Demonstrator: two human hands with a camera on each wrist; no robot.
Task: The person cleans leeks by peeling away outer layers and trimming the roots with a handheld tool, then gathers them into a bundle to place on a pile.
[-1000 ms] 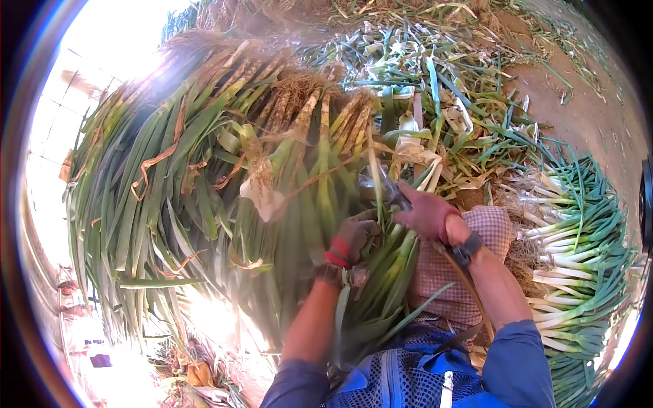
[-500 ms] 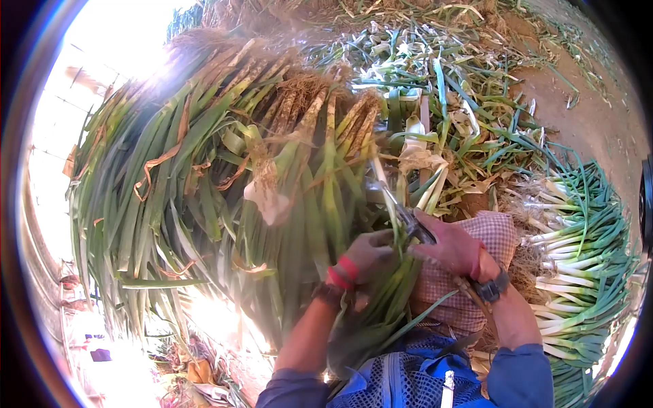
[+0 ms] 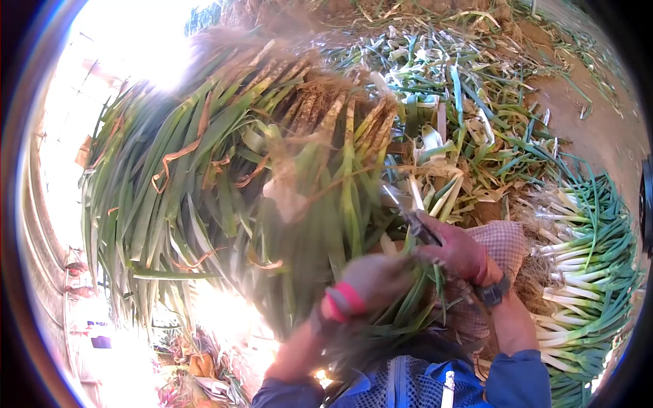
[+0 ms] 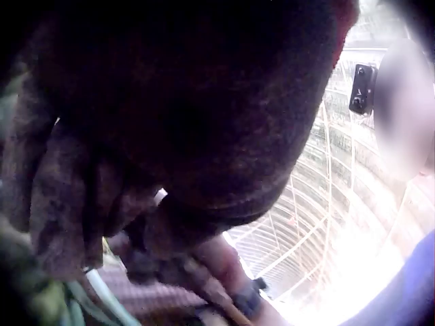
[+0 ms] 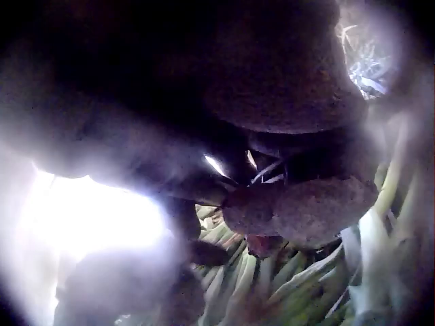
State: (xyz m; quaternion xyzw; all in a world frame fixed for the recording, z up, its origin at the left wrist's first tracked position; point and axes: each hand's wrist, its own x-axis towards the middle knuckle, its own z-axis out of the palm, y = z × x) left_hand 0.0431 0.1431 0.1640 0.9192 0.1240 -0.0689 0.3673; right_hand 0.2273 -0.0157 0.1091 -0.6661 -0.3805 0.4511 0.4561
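The right hand (image 3: 456,251) is closed round a slim grey tool (image 3: 423,231), its metal tip reaching up and to the left, in front of the hanging leaves. The left hand (image 3: 381,279) is beside it, over loose green leaves (image 3: 408,299) above the person's lap. It is badly blurred, and the left wrist view is very dark, so I cannot tell how far its fingers are open or whether they grip a stalk; the leaves just under it are probably the ones being worked, though that is a guess.

To work well here, the left hand should support a stalk near its firm lower part, as loose leaves would bend and slip. The tool's tip is best turned away from the left fingers, with the right wrist steady and small, even passes along the stalk. The brown tube (image 4: 236,314) by the right wrist needs slack, or it may tug the tool off line.

Unpeeled stalks (image 3: 177,177) lie thick on the left, roots at the top, so a stalk is easiest to draw from the near edge. On the right, white-stemmed stalks (image 3: 571,272) lie with roots towards the checked cloth (image 3: 500,241); matching that direction would avoid tangled roots
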